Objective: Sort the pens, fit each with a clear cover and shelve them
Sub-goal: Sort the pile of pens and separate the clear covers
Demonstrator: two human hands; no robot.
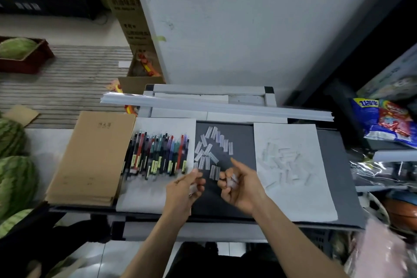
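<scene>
A row of several coloured pens (158,153) lies on a white sheet (144,196) left of centre. Several clear covers (211,149) are scattered on the dark mat (225,201) in the middle, and another heap of clear covers (284,165) lies on the white sheet (316,205) at the right. My left hand (184,189) hovers over the mat by the pens' lower ends and pinches a small clear cover. My right hand (239,184) holds clear covers in its curled fingers, index finger pointing up toward the scattered covers. Both hands are blurred.
A stack of brown notebooks (90,160) lies at the table's left. Long white strips (225,106) run across the back. Watermelons (13,176) sit on the floor at left. Snack bags (383,119) and plastic-wrapped goods crowd the shelves at right.
</scene>
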